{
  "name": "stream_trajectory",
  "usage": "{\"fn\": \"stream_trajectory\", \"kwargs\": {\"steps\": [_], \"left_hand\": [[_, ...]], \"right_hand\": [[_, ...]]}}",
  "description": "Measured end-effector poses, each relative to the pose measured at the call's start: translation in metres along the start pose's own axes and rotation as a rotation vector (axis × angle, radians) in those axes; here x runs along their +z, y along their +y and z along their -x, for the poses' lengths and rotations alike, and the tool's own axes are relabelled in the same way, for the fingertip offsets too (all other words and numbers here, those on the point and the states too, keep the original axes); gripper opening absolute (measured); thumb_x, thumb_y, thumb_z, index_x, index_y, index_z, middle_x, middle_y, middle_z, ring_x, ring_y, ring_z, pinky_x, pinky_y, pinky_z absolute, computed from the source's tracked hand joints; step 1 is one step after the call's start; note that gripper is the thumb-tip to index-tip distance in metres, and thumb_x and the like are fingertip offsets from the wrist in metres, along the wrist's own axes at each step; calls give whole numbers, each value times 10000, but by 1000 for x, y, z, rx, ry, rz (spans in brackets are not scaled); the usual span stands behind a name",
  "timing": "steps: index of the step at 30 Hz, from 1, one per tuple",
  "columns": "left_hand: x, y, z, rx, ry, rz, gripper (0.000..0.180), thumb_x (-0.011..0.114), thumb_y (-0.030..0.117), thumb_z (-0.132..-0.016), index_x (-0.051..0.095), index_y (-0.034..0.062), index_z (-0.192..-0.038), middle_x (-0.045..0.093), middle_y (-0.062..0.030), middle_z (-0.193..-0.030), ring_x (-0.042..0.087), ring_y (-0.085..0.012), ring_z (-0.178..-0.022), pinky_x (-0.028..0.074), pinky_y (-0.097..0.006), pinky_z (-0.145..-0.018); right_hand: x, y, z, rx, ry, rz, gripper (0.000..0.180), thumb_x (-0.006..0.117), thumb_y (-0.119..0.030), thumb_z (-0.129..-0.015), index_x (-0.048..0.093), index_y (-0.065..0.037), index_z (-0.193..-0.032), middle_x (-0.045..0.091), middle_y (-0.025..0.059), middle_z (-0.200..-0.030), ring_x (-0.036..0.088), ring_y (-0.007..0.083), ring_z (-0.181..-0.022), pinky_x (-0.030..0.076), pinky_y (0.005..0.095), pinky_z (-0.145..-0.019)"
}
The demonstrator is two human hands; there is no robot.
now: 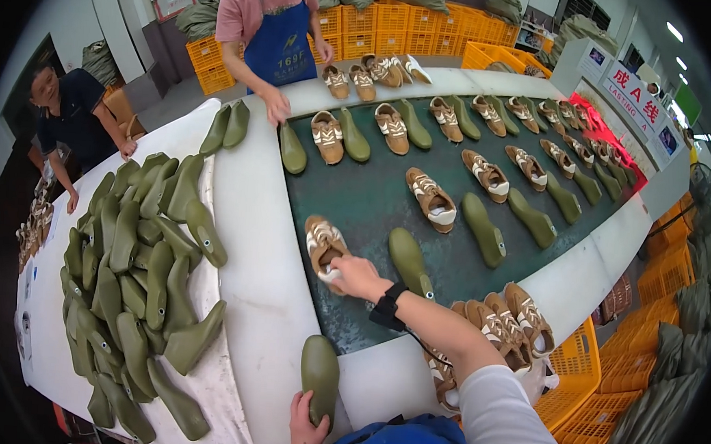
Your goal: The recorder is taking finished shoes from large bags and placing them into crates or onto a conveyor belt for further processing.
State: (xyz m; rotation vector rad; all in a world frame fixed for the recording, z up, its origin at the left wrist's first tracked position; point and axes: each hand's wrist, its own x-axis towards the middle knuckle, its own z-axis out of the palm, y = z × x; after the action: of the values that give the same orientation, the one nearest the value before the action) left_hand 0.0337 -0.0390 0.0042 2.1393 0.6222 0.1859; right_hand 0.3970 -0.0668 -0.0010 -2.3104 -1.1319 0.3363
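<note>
My left hand (307, 427) is closed round the lower end of a green shoe last (319, 374) at the white table edge in front of me. Reaching forward, my right hand (358, 277) grips the heel of a brown sneaker (322, 240) with white stripes and laces, at the near left corner of the dark green conveyor belt (342, 311). Just right of that sneaker lies another green last (409, 258). Farther along the belt, brown sneakers (431, 199) and green lasts (483, 230) stand in alternating rows.
A big heap of green lasts (136, 282) covers the white table on the left. Several sneakers (520, 317) stand bunched beside my right forearm, near a yellow crate (579, 366). Across the belt a co-worker in a blue apron (281, 42) touches a last (292, 149). Another person (81, 120) leans over the table.
</note>
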Motion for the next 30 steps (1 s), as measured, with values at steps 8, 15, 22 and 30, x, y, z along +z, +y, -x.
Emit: {"fn": "stream_trajectory", "kwargs": {"steps": [8,15,22,30], "left_hand": [[4,-5,-1,15,-7,-8,643,663,96,-690,410,25,-1278,416,-247,-1269,435,-391,-1164,392,-399,-964],[1,-6,-4,-176,-82,343,733,590,-2,-704,297,29,-1375,457,-160,-1277,498,-260,-1114,412,-332,-935],[-35,52,-54,-210,-386,754,760,555,-81,-685,269,21,-1381,443,-149,-1301,475,-241,-1165,408,-344,-971],[22,91,-122,-194,-515,681,710,530,-95,-704,310,66,-1360,505,-127,-1224,502,-217,-1123,429,-343,-943]], "right_hand": [[47,22,-23,93,-111,98,250,579,-112,-785,595,-101,-1034,600,153,-973,609,325,-915,490,425,-797],[-49,4,47,-83,-158,74,342,596,-119,-782,588,-110,-1123,597,134,-1047,587,329,-972,478,416,-833],[-215,-3,263,168,265,-65,323,602,-128,-789,594,-61,-1105,638,155,-995,619,310,-867,500,376,-763],[-193,-14,465,681,583,-109,219,597,-24,-799,619,7,-1015,646,136,-809,629,197,-700,503,284,-646]]}}
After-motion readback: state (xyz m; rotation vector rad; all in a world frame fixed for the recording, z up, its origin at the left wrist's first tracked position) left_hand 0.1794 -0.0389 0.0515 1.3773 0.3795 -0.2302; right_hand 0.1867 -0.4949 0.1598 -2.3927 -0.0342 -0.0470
